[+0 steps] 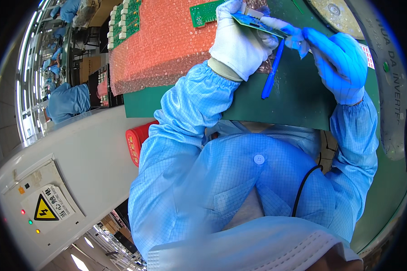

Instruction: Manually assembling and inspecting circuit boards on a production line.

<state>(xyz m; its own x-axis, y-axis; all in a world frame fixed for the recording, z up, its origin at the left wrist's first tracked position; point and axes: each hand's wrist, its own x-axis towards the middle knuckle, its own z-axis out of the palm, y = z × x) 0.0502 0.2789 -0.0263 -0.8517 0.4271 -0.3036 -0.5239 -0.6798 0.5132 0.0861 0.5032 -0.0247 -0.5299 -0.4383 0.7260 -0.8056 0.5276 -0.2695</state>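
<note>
My left hand (239, 45), in a white knit glove, grips a green circuit board (262, 26) with pale components, tilted above the work surface. Across from it, my right hand (341, 63) is gloved and tinted by blue light. Its fingertips are pinched around a pale, crumpled piece (295, 39) that touches or nearly touches the board's right end; I cannot make out its kind. Below the board, a blue pen (273, 74) lies on the green mat (298, 97). Another green board (205, 13) rests on pink bubble wrap (167, 45) beside my left hand.
Several boards with white connectors (124, 22) lie at the far left of the wrap. A round metal disc (334, 11) sits at the far right, near a grey housing (393, 90). Left are a red container (139, 141) and a white cabinet (77, 149). Other people work beyond.
</note>
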